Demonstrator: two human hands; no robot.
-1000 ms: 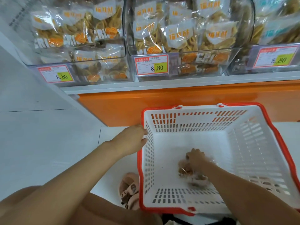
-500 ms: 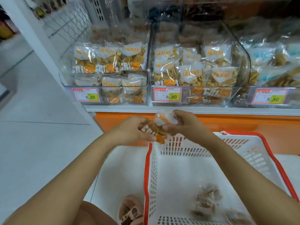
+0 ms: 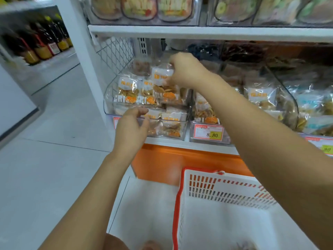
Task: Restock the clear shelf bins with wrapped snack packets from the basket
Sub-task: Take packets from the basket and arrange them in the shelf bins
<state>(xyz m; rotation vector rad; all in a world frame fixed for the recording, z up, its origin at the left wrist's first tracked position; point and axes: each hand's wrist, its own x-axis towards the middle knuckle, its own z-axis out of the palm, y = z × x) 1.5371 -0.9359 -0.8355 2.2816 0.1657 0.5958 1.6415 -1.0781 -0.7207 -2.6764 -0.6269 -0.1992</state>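
Nearest, low on the right, stands the basket (image 3: 203, 173), white with a red rim. A blurred brown shape at the bottom edge of the view may be more packets, but that cannot be told.

Farther in and to the left, the left hand (image 3: 132, 127) hangs in front of the leftmost clear bin (image 3: 110, 98), level with its front lip. Its fingers are loosely curled and no packet shows in them. Whether they touch the lip cannot be told.

Farther again and higher, the right hand (image 3: 187, 69) pinches a snack packet (image 3: 161, 74) by its top edge, with the fingers bent over the wrapper. The packet hangs down and to the left of that hand with its long axis about upright and its white label facing the viewer. It sits over the right part of the leftmost bin, and its lower end is among the upper row of packets already standing there.

The coming move turns on the right hand, since it alone holds the packet and is the one over the bin. The open space looks to lie behind and below the packet, so the likely move is a short drop straight down. The left hand is nearer the front lip and could steady the row.
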